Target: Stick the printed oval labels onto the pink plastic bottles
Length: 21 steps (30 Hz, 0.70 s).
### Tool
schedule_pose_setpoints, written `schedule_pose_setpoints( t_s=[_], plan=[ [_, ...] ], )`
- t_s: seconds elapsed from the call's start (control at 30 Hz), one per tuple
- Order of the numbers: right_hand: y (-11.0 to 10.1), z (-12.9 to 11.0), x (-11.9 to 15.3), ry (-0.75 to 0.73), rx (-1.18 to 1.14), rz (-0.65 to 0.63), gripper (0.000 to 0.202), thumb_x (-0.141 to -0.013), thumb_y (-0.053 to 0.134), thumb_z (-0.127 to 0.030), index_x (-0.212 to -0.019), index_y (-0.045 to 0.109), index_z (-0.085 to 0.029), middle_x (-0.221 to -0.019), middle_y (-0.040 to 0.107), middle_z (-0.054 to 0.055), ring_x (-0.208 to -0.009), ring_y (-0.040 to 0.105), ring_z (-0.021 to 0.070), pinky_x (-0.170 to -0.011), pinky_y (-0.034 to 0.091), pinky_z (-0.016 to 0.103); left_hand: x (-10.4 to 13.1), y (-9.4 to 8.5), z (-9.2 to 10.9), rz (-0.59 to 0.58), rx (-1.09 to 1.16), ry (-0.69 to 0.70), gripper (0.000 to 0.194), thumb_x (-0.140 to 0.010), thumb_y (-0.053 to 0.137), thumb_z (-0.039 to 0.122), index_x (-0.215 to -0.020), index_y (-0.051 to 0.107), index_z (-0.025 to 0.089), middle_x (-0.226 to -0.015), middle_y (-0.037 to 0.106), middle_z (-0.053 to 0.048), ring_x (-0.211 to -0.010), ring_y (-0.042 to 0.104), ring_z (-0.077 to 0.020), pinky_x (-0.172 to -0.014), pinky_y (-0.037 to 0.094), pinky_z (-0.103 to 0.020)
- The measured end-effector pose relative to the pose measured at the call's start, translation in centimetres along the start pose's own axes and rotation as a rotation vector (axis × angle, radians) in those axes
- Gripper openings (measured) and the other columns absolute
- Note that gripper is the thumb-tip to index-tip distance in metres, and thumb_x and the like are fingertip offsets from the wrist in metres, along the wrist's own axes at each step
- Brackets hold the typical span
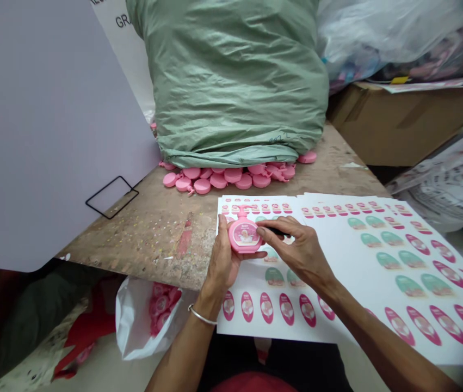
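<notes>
Scuffed wood tabletop (141, 239) lies beneath the work, with an open white bag (130, 326) below its near edge. Over the sticker sheets (343, 267), the left hand (221, 261) is closed around a small pink bottle (245, 239), label facing up. It looks light, stiff and rather slick; its rounded side rims would give the surest hold, its thin spout the weakest. The right hand (302, 250) pinches a dark slim tool (279, 231), perhaps a blade or tweezers, beside it. Beyond, loose pink pieces (233, 175) crowd under a bulging green sack (239, 81), which blocks the way to the back; a carton (414, 122) stands right of it.
</notes>
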State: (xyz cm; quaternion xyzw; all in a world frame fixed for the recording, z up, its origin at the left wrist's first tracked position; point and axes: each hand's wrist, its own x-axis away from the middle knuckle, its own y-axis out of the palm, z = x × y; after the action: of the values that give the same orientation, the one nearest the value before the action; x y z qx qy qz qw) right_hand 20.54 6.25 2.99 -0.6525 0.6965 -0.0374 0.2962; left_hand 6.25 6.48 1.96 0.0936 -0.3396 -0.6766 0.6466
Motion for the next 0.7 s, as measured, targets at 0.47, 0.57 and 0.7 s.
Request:
schedule_pose_setpoints(
  t_s=[0.47, 0.57, 0.7],
  plan=[
    [0.7, 0.5, 0.3, -0.03, 0.486, 0.146, 0.049, -0.08, 0.062, -0.053, -0.112, 0.064, -0.016, -0.1, 0.068, 0.014, -0.095, 0.058, 0.0301, -0.085, 0.042, 0.046, 0.7, 0.2, -0.6, 0.085, -0.333, 0.253, 0.035, -0.082, 0.061, 0.047, -0.099, 0.06, 0.017, -0.09, 0.06, -0.004, -0.077, 0.061, -0.0164, -0.068, 0.057, -0.031],
    [2.6, 0.6, 0.4, 0.012, 0.27, 0.116, 0.065, -0.081, 0.058, -0.055, -0.13, 0.047, -0.015, -0.121, 0.06, 0.016, -0.106, 0.056, 0.0288, -0.087, 0.045, 0.043, 0.6, 0.3, -1.3, 0.24, -0.478, 0.364, 0.031, -0.086, 0.053, 0.049, -0.093, 0.062, 0.019, -0.088, 0.062, -0.004, -0.089, 0.06, -0.0185, -0.082, 0.051, -0.029],
    [3.6, 3.5, -1.8, 0.143, 0.205, 0.018, 0.054, -0.084, 0.053, -0.053, -0.124, 0.05, -0.017, -0.119, 0.062, 0.014, -0.106, 0.058, 0.026, -0.088, 0.046, 0.041, -0.3, -2.9, -0.8, 0.362, -0.58, 0.372, 0.035, -0.087, 0.047, 0.052, -0.084, 0.06, 0.019, -0.072, 0.059, -0.002, -0.072, 0.058, -0.0171, -0.069, 0.047, -0.027]
  ],
)
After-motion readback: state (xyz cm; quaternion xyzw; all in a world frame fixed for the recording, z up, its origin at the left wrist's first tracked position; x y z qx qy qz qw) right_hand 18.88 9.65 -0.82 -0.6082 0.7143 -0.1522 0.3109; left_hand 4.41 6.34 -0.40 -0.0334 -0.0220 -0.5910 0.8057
